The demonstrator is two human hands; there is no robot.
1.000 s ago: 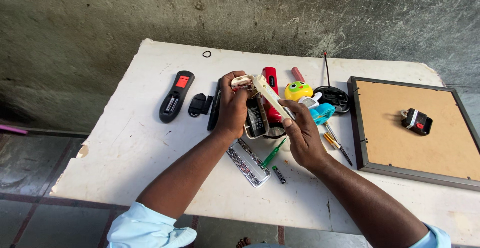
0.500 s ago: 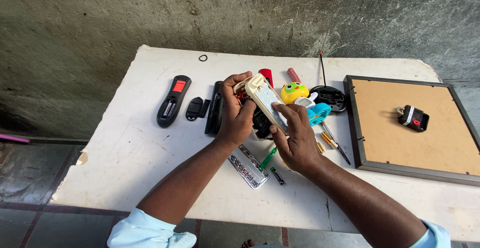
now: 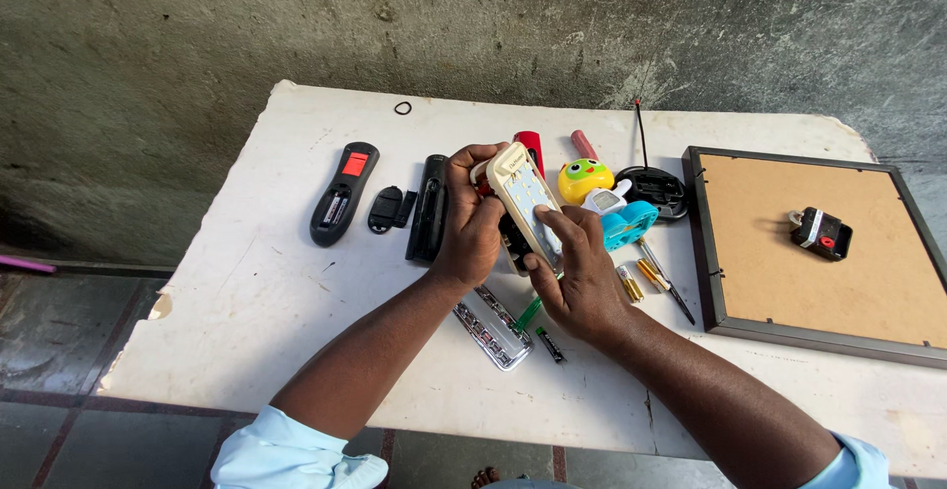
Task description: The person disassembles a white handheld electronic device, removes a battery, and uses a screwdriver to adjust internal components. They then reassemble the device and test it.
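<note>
Both my hands hold a cream-coloured slim light panel [image 3: 523,191] with rows of small LEDs, lifted above the white table [image 3: 247,301]. My left hand [image 3: 468,221] grips its left edge and back. My right hand [image 3: 575,274] holds its lower end, thumb pressed on its face. Under the hands lie a clear ribbed cover [image 3: 491,329], a green stick [image 3: 528,313] and a small dark battery [image 3: 549,344]. A red object [image 3: 531,143] shows just behind the panel.
To the left lie a black remote with a red button [image 3: 342,193], a small black cover [image 3: 385,209] and a long black remote [image 3: 429,207]. To the right are a yellow toy [image 3: 585,179], a blue toy [image 3: 628,223], screwdrivers [image 3: 659,278] and a framed board [image 3: 819,242] carrying a black clock mechanism [image 3: 820,231].
The light panel has been turned so its LED face points up, and my right hand has slid onto its lower end. The view has shifted slightly.
</note>
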